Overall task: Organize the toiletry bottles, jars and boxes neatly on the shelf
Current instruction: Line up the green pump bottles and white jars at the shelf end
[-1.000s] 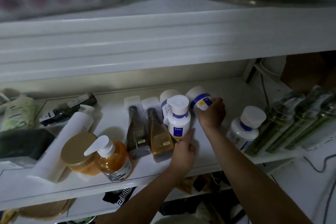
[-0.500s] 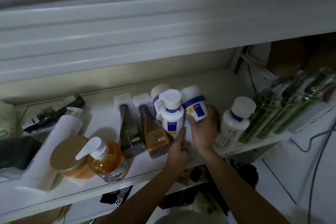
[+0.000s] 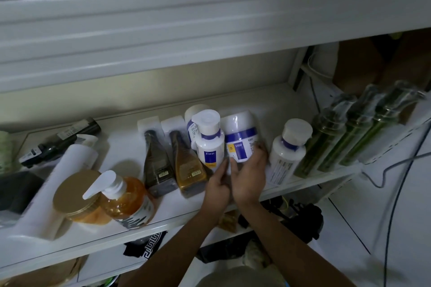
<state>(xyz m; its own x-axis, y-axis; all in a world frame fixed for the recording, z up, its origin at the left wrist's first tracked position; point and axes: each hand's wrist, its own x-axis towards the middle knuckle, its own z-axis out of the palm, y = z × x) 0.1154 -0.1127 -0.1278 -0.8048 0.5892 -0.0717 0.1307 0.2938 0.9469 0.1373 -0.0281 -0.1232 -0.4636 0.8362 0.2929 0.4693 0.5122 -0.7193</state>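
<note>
My right hand [image 3: 250,178] grips a white jar with a blue band [image 3: 240,137], tilted on the white shelf [image 3: 177,207]. My left hand [image 3: 219,185] rests against the base of an upright white bottle with a blue collar [image 3: 208,144], fingers touching it. Another white bottle [image 3: 193,116] stands behind that one. A third white bottle [image 3: 288,149] stands to the right of my hands. Two dark amber bottles [image 3: 158,163] [image 3: 187,163] with white caps stand left of the white ones.
An orange pump bottle [image 3: 126,200] and a gold-lidded jar [image 3: 74,198] stand at the front left. A white tube [image 3: 70,168] and a dark tube [image 3: 60,142] lie behind them. Three green bottles [image 3: 349,133] line the right end. Cables [image 3: 396,170] hang at right.
My right hand has drawn the blue-banded jar forward and lower beside the upright bottle. My left hand stays at that bottle's base. The view has shifted left and down.
</note>
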